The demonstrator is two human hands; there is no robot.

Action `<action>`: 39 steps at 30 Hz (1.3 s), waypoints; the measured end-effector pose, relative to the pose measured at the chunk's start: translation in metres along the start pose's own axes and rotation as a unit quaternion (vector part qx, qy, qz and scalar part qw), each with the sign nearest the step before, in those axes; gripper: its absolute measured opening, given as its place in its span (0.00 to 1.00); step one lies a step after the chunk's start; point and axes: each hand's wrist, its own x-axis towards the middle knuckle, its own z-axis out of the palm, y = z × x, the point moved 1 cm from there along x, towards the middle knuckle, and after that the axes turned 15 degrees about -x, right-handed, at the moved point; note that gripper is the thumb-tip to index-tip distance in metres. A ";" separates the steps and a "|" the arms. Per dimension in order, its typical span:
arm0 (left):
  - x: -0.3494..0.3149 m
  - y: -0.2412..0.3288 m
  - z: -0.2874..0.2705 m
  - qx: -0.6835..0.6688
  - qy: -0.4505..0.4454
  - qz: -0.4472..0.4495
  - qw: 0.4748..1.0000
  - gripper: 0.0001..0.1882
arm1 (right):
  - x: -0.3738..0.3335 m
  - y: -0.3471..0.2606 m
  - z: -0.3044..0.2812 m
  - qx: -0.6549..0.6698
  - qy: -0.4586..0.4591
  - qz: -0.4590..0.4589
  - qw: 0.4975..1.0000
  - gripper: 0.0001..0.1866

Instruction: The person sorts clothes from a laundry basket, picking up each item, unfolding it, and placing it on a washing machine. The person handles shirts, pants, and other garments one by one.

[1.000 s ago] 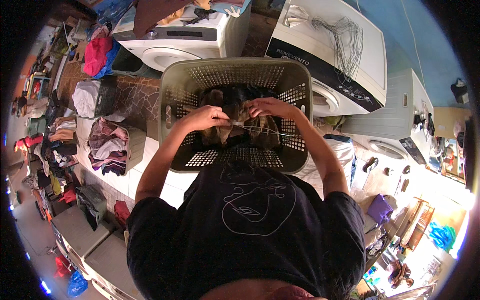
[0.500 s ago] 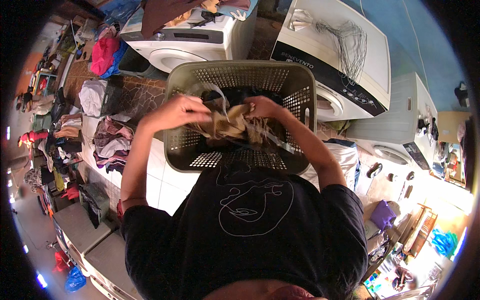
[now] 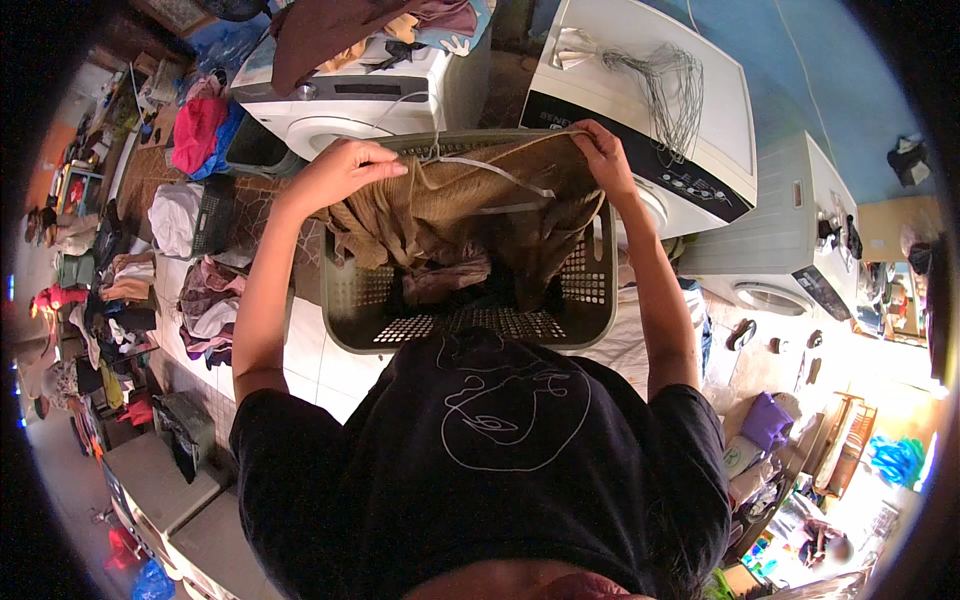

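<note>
A brown ribbed garment [image 3: 400, 215] is spread between my hands above a large olive-grey laundry basket [image 3: 608, 300]. My right hand [image 3: 605, 160] pinches its upper edge at the basket's far right. Closed at the far left, my left hand [image 3: 345, 172] grips the garment's other side; its fingertips partly hide the cloth there. A thin pale hanger-like piece [image 3: 500, 172] lies across the upper part of the garment; how it is held is unclear. Lower in the basket are a pinkish-brown cloth [image 3: 450, 277] and dark clothes, partly covered by the hanging fabric.
Ahead stand a white front-loading washer [image 3: 400, 85] heaped with clothes and another machine [image 3: 640, 80] with a bundle of wire hangers on top. A third machine [image 3: 760, 225] is to the right. Clothes piles [image 3: 212, 305] and a basket with white cloth [image 3: 180, 218] line the left.
Both hands have lifted and spread the bunched brown garment out of the basket. My right hand has moved far and right, and my left hand slightly up. The pinkish-brown cloth beneath now shows.
</note>
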 end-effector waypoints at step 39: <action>0.199 0.027 0.145 -0.316 0.095 0.066 0.942 0.33 | -0.221 -0.176 -0.299 -0.189 0.503 -0.028 0.843 0.15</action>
